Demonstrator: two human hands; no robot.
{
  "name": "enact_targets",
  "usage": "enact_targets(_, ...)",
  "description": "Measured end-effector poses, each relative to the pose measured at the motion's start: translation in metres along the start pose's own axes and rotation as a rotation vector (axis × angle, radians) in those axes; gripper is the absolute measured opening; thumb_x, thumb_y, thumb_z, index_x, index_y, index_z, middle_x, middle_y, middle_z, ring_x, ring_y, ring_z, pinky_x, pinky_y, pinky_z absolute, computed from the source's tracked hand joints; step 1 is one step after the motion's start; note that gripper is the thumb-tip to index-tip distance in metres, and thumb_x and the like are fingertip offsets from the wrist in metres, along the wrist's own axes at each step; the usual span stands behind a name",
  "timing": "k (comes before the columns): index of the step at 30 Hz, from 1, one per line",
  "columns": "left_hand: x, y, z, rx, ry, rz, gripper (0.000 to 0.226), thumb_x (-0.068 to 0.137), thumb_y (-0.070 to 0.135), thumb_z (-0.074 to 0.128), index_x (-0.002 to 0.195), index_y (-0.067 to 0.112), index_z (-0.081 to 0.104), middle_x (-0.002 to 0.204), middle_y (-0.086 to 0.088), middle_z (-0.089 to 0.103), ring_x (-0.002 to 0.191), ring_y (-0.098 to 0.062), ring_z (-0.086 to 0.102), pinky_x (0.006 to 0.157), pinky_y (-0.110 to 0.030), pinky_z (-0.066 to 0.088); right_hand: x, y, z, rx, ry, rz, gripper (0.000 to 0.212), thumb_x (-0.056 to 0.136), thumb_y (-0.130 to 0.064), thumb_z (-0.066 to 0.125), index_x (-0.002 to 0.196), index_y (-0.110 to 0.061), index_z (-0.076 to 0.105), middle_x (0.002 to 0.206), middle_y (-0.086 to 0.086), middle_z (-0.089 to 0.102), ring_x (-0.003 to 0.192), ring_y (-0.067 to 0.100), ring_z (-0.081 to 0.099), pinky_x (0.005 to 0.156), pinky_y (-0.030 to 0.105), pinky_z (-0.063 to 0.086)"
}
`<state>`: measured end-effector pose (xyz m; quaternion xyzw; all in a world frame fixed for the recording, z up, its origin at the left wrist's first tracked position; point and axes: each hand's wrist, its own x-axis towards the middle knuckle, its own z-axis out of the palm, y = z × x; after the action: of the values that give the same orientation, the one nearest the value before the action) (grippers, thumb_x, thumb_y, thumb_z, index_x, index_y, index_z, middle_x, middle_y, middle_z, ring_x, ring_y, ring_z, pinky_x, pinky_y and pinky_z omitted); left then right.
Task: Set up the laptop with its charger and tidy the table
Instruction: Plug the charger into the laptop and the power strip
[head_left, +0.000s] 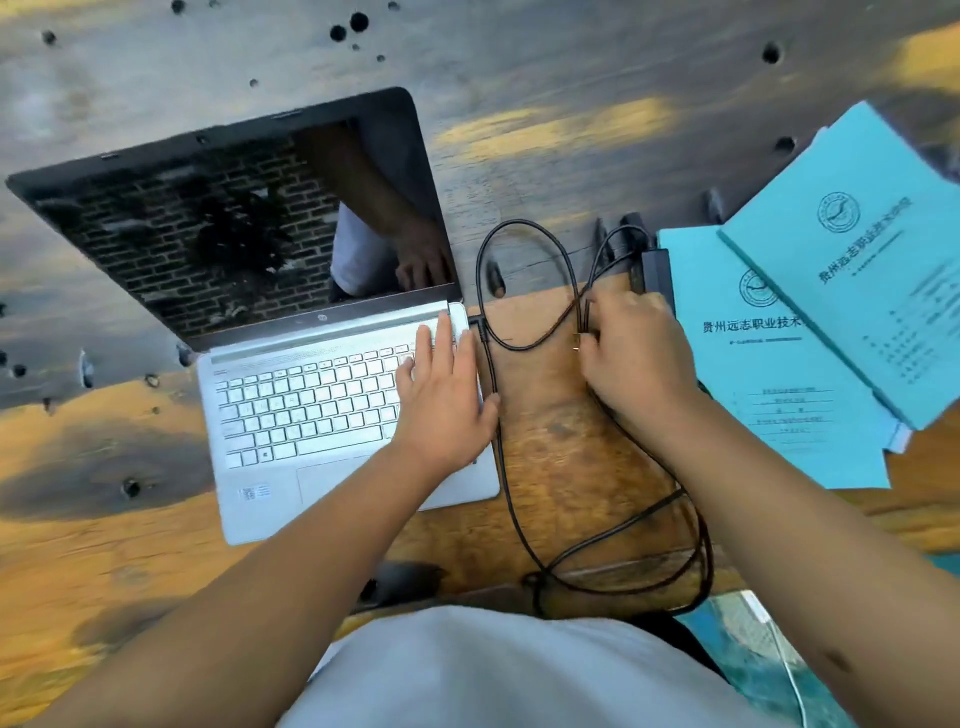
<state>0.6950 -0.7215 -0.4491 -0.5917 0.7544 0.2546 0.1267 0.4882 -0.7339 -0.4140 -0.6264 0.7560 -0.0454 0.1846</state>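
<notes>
Two bare forearms reach forward from the bottom of the view over a worn wooden table (156, 545), its top marked with dark stains and small holes. On the left half of it sits an open silver laptop (291, 405), screen dark and tilted back, showing a dim reflection of a brick wall and an arm. To the right lie pale blue booklets (779, 374), one overlapping another, printed with a round crest and lines of text.

The left hand (441, 395) lies palm down on the right end of the keyboard, fingers straight and together, pointing toward the hinge, thumb spread out over the laptop's right edge beside the cable. The right hand (631, 353) rests on the table between laptop and booklets, knuckles up, fingers curled around the plug end of the black charger cable (506, 499); the brass prongs seem to stick out from under the fingers, though blur makes the exact hold hard to read.

That cable runs from the laptop's right side, loops on the table and trails down off the near edge. Its black power brick (655, 270) lies just beyond the right hand, touching the booklets' left edge.
</notes>
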Motion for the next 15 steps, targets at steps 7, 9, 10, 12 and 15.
enact_targets(7, -0.036, 0.027, -0.011, -0.144, -0.014, 0.047, 0.073, 0.094, 0.046, 0.047, 0.153, 0.013, 0.018, 0.163, -0.006, 0.013, 0.15, -0.025, 0.005, 0.116, -0.051, 0.012, -0.013, 0.026, 0.003, -0.325, -0.165, -0.057, 0.011, 0.085, -0.014, 0.06, 0.092, -0.009, 0.067, 0.085, 0.01, 0.066, 0.095, 0.031, 0.054, 0.06, 0.031, 0.035)
enact_targets(9, -0.047, 0.033, -0.015, -0.186, -0.017, 0.034, 0.071, 0.095, 0.045, 0.047, 0.152, 0.012, 0.022, 0.161, -0.006, 0.019, 0.149, -0.025, 0.01, 0.116, -0.05, 0.013, -0.015, 0.025, 0.001, -0.339, -0.139, -0.083, 0.012, 0.088, -0.018, 0.059, 0.091, -0.01, 0.067, 0.088, 0.01, 0.067, 0.095, 0.031, 0.054, 0.061, 0.032, 0.034)
enact_targets(10, -0.053, 0.037, -0.018, -0.208, -0.007, 0.03, 0.07, 0.095, 0.044, 0.048, 0.152, 0.012, 0.024, 0.159, -0.007, 0.024, 0.147, -0.025, 0.016, 0.116, -0.049, 0.016, -0.017, 0.023, -0.002, -0.297, -0.105, -0.085, 0.015, 0.089, -0.022, 0.059, 0.09, -0.009, 0.065, 0.089, 0.011, 0.066, 0.094, 0.033, 0.054, 0.062, 0.033, 0.034)
enact_targets(12, -0.064, 0.044, -0.023, -0.319, -0.011, 0.018, 0.063, 0.096, 0.04, 0.05, 0.149, 0.012, 0.032, 0.153, -0.008, 0.037, 0.141, -0.026, 0.03, 0.113, -0.042, 0.026, -0.026, 0.021, -0.011, -0.1, -0.055, -0.024, 0.017, 0.09, -0.028, 0.057, 0.084, -0.011, 0.057, 0.087, 0.013, 0.063, 0.085, 0.036, 0.055, 0.061, 0.034, 0.036)
enact_targets(15, -0.081, 0.058, -0.033, -0.642, -0.059, -0.026, 0.051, 0.098, 0.036, 0.052, 0.143, 0.013, 0.046, 0.144, -0.005, 0.052, 0.131, -0.02, 0.048, 0.102, -0.022, 0.032, -0.043, 0.019, -0.029, 0.285, -0.1, 0.183, 0.018, 0.09, -0.029, 0.056, 0.083, -0.015, 0.047, 0.082, 0.007, 0.062, 0.072, 0.03, 0.059, 0.062, 0.035, 0.043)
